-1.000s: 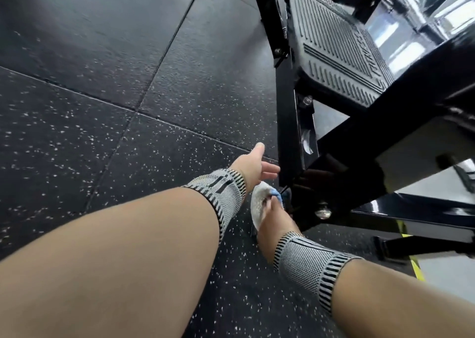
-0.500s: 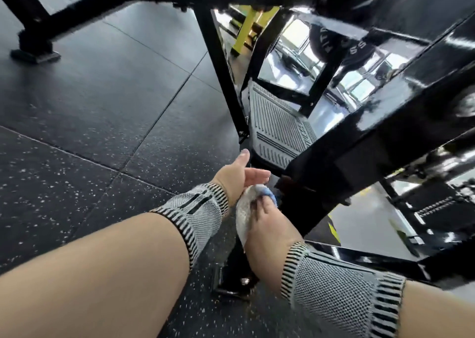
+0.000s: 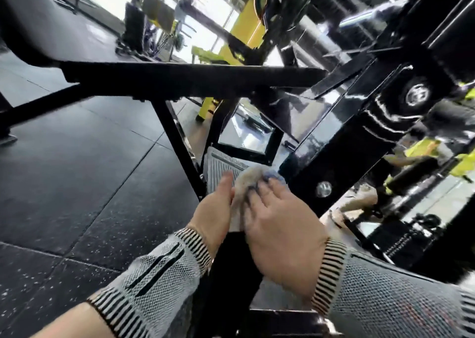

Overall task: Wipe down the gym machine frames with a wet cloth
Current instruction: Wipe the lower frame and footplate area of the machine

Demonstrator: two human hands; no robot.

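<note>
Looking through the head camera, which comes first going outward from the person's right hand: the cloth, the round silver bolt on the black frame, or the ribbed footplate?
From the right hand:
1. Cloth: under its fingers, between both hands.
2. Silver bolt and ribbed footplate: too close to call; the bolt sits to the right on the black frame, the footplate up and to the left.

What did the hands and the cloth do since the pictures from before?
Both hands slid the cloth up the black frame post, away from the floor. The right hand went from gripping it low down to lying flatter over it. The left hand kept steadying it at the side. The footplate didn't move.
</note>
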